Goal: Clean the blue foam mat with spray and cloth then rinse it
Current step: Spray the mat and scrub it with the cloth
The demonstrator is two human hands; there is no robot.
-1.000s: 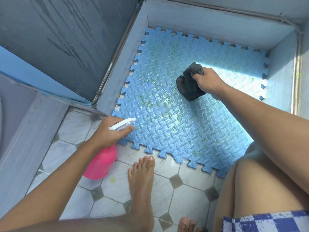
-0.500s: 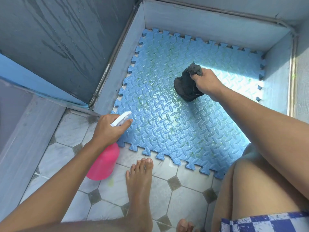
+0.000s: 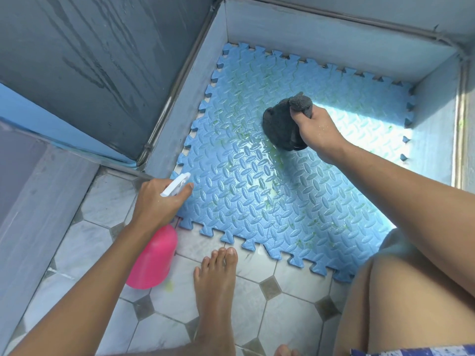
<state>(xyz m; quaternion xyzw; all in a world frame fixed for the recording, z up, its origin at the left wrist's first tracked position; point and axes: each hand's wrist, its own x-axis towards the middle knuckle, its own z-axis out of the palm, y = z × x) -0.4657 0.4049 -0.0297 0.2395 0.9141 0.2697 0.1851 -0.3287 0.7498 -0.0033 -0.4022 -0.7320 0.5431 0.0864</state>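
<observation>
A blue foam mat (image 3: 295, 201) with jigsaw edges lies flat on the floor, wet and flecked with green grime. My right hand (image 3: 314, 129) grips a bunched dark grey cloth (image 3: 281, 124) and holds it down on the mat's middle. At the mat's near left corner my left hand (image 3: 156, 201) holds a pink spray bottle (image 3: 154, 258) by its white trigger head (image 3: 176, 185), nozzle aimed over the mat.
Grey walls (image 3: 334, 39) box the mat in at the back and right, and a metal-edged wall runs along its left. My bare foot (image 3: 216, 286) stands on the white tiled floor (image 3: 84, 242) just before the mat. My knee (image 3: 401, 291) is at right.
My right hand has drawn the cloth slightly left and toward me over the mat. The left hand and spray bottle have shifted slightly left and away from me along the mat's left corner.
</observation>
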